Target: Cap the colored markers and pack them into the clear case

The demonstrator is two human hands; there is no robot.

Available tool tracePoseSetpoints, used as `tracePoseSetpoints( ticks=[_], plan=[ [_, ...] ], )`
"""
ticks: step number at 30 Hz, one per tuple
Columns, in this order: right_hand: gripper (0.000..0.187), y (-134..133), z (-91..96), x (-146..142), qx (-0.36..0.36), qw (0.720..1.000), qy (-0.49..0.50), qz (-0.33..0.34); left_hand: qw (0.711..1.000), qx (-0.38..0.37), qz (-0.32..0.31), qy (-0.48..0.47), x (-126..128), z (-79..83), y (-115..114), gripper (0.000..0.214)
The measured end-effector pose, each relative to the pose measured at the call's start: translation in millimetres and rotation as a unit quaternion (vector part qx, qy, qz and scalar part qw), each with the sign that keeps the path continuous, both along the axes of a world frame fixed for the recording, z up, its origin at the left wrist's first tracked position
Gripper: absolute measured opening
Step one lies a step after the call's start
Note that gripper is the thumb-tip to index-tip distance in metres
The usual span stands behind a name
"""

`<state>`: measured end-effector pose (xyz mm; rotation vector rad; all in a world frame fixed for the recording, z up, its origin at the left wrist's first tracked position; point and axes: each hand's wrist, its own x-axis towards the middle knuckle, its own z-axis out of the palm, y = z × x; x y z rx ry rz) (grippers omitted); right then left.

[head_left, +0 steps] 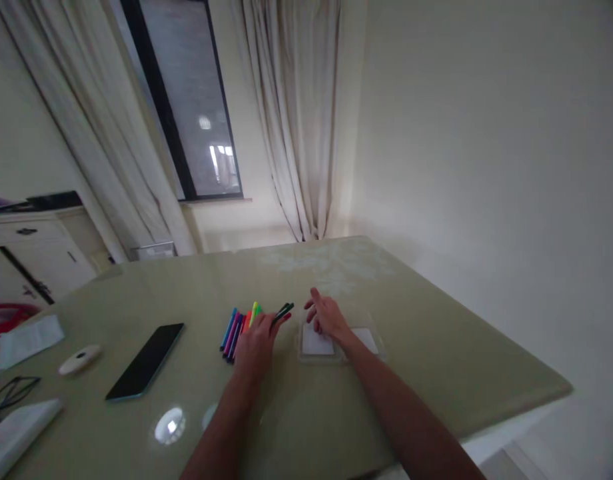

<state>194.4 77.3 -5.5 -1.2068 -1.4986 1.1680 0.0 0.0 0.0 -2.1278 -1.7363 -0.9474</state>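
Several coloured felt-tip pens (232, 335) lie side by side on the table, in blue, purple, red, orange, yellow and green. Over their right end is my left hand (256, 340), its fingers closed on dark felt-tip pens (282, 312) that point up to the right; how many it holds is hard to tell. A clear plastic case (321, 360) with white inserts lies open to the right. Above it hovers my right hand (325, 316), fingers loosely spread and holding nothing. My right wrist hides part of the case.
A dark phone or tablet (146, 363) lies left of the pens. Farther left are a white mouse-like object (80, 359), a folded white sheet (29, 341), a black cable (12, 395) and a white box-like object (21, 430). A wall (486, 200) borders the table's right side.
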Motion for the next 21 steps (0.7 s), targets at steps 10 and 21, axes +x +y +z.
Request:
tracePoseSetpoints(
  ticks=[10, 21],
  plan=[
    [0.081, 14, -3.3, 24, 0.014, 0.997, -0.072, -0.003, 0.969, -0.122, 0.122, 0.176, 26, 3.7, -12, 0.032],
    [0.082, 13, -4.7, 22, 0.018, 0.996, -0.081, 0.013, 0.988, -0.031, -0.005, 0.149, 31, -14.5, -14, 0.041]
  ],
)
